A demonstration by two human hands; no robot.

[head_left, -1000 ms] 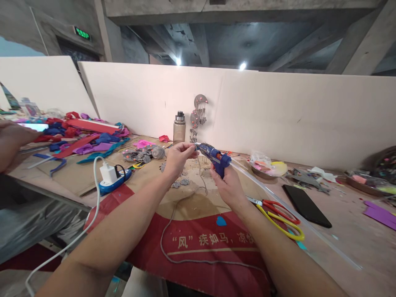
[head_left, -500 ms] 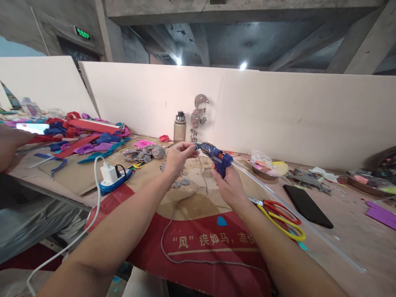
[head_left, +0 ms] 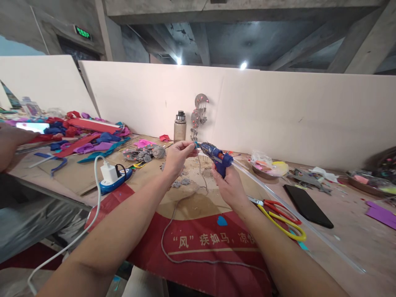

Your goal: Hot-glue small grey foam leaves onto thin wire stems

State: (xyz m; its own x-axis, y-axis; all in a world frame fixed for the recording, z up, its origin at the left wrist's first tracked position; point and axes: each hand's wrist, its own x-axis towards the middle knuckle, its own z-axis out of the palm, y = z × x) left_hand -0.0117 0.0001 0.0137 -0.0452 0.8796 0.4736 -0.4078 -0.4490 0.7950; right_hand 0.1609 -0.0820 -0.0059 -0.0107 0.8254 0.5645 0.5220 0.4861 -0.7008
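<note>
My left hand (head_left: 181,156) pinches a small teal-blue piece (head_left: 196,144) between thumb and fingertips. From there a grey yarn (head_left: 202,175) hangs down and trails in a loop over the cardboard. My right hand (head_left: 227,181) is wrapped round the handle of a blue hot glue gun (head_left: 218,157). The gun's nozzle points left, right beside the blue piece; I cannot tell if they touch. A long clear glue stick (head_left: 278,196) runs out of its back to the lower right. A blue paper heart (head_left: 222,221) lies on the red cardboard (head_left: 198,231) below my hands.
Scissors (head_left: 280,214) and a black phone (head_left: 307,205) lie right of my right forearm. A bottle (head_left: 180,128) stands before the white board. At left are a power strip (head_left: 114,183), coloured fabric scraps (head_left: 99,136) and another person's hand (head_left: 14,142). A yarn ball (head_left: 159,152) lies beyond my left hand.
Both hands stay almost in place. The blue piece in my left hand has turned slightly and shows more beside the nozzle; the hanging yarn has shifted slightly.
</note>
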